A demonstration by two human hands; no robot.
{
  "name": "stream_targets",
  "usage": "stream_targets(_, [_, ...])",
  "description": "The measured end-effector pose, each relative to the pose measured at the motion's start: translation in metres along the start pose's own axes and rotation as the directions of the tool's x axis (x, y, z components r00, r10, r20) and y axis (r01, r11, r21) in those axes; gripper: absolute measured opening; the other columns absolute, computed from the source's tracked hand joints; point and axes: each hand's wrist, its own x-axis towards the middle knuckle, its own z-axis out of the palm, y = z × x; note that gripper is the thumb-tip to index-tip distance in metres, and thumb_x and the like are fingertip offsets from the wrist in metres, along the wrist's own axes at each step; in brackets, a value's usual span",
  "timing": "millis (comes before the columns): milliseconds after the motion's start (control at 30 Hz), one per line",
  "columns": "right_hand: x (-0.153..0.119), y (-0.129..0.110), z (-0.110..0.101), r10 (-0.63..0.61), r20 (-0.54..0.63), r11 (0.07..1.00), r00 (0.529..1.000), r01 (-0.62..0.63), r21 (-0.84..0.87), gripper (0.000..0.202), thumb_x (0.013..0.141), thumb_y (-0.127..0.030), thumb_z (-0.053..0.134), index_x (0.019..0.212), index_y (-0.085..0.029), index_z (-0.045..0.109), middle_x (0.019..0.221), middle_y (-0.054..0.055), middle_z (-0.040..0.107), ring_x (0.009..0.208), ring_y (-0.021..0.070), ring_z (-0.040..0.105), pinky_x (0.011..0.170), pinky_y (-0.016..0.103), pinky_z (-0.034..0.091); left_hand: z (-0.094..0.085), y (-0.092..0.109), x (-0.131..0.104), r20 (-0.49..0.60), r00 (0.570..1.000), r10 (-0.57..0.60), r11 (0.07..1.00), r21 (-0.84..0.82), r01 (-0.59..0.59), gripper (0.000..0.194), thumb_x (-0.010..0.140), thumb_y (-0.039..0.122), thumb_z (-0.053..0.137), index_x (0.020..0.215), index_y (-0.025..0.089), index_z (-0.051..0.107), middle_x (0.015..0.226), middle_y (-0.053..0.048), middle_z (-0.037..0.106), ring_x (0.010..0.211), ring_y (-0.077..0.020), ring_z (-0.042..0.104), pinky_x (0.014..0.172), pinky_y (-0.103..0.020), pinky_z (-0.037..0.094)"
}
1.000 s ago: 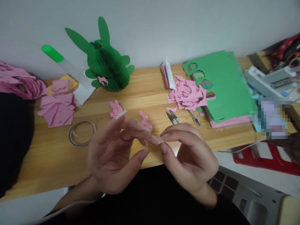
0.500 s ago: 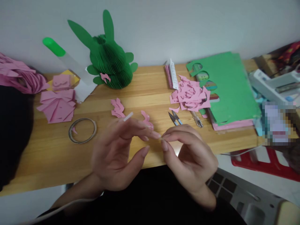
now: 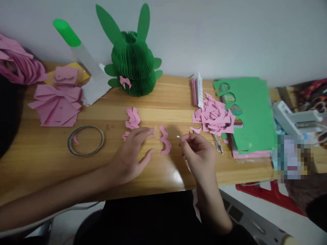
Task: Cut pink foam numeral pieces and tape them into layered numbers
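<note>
My right hand (image 3: 200,153) pinches a small white strip (image 3: 178,136) between thumb and fingertips, just above the table. To its left, my left hand (image 3: 130,156) is open, thumb apart and fingers stretched out over the table. A tiny white bit (image 3: 154,129) shows at its fingertips. Between the two hands lies a wavy pink paper cutout (image 3: 165,140). More pink cutouts (image 3: 133,117) lie just behind my left hand, which partly covers them. Small snips (image 3: 193,132) are mostly hidden behind my right hand.
A tape roll (image 3: 69,144) lies at left, near a folded pink paper bow (image 3: 57,107). The green honeycomb paper rabbit (image 3: 134,64) stands at the back. Pink scraps (image 3: 214,115), a glue tube (image 3: 199,91), a pen (image 3: 218,143) and green sheets (image 3: 255,115) are at right.
My hands have moved apart from each other, the right one carrying the white strip. The pink cutout between them has come into full view. The camera view has shifted.
</note>
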Motion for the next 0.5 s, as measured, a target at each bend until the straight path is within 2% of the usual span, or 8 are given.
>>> stream_targets(100, [0.008, -0.008, 0.006, 0.034, 0.052, 0.999, 0.998, -0.032, -0.041, 0.020, 0.079, -0.037, 0.067, 0.078, -0.017, 0.064, 0.066, 0.003, 0.068, 0.047, 0.0120, 0.057, 0.042, 0.024, 0.043, 0.012, 0.002, 0.004, 0.052, 0.995, -0.080, 0.996, -0.045, 0.082, 0.077, 0.084, 0.012, 0.064, 0.151, 0.020, 0.026, 0.128, -0.016, 0.060, 0.118, -0.0289, 0.062, 0.100, -0.050, 0.054])
stream_targets(167, [0.014, -0.012, 0.009, 0.042, 0.082, 0.996, 0.996, -0.035, -0.079, 0.019, 0.079, -0.036, 0.067, 0.076, -0.017, 0.063, 0.065, 0.003, 0.068, 0.047, 0.0121, 0.058, 0.042, 0.023, 0.043, 0.021, 0.004, 0.005, 0.061, 0.992, -0.113, 0.993, -0.037, 0.116, 0.085, 0.085, 0.016, 0.066, 0.154, 0.020, 0.018, 0.132, -0.019, 0.057, 0.120, -0.0301, 0.062, 0.102, -0.053, 0.052])
stream_targets(300, [0.025, -0.015, 0.010, 0.061, 0.131, 0.991, 0.989, -0.044, -0.123, 0.017, 0.079, -0.034, 0.064, 0.077, -0.017, 0.062, 0.062, 0.003, 0.067, 0.046, 0.0129, 0.059, 0.041, 0.023, 0.044, 0.032, 0.006, 0.003, 0.045, 0.994, -0.096, 0.995, 0.009, 0.096, 0.087, 0.090, 0.025, 0.066, 0.156, 0.020, 0.009, 0.135, -0.022, 0.056, 0.119, -0.0304, 0.063, 0.102, -0.053, 0.051])
stream_targets(400, [0.034, -0.017, 0.013, 0.074, 0.184, 0.988, 0.980, -0.047, -0.150, 0.014, 0.079, -0.032, 0.063, 0.076, -0.018, 0.060, 0.059, 0.002, 0.067, 0.046, 0.0143, 0.061, 0.042, 0.024, 0.046, 0.035, 0.005, -0.002, 0.055, 0.995, -0.088, 0.996, 0.026, 0.086, 0.088, 0.091, 0.027, 0.064, 0.157, 0.015, 0.007, 0.138, -0.027, 0.054, 0.121, -0.0332, 0.062, 0.101, -0.055, 0.052])
stream_targets(500, [0.039, -0.018, 0.018, 0.101, 0.262, 0.982, 0.960, -0.053, -0.183, 0.014, 0.079, -0.031, 0.063, 0.073, -0.019, 0.059, 0.057, 0.002, 0.068, 0.045, 0.0154, 0.063, 0.042, 0.024, 0.048, 0.036, 0.004, -0.004, 0.078, 0.991, -0.110, 0.994, 0.021, 0.109, 0.092, 0.089, 0.025, 0.067, 0.157, 0.016, 0.005, 0.142, -0.027, 0.051, 0.125, -0.0347, 0.060, 0.101, -0.055, 0.052])
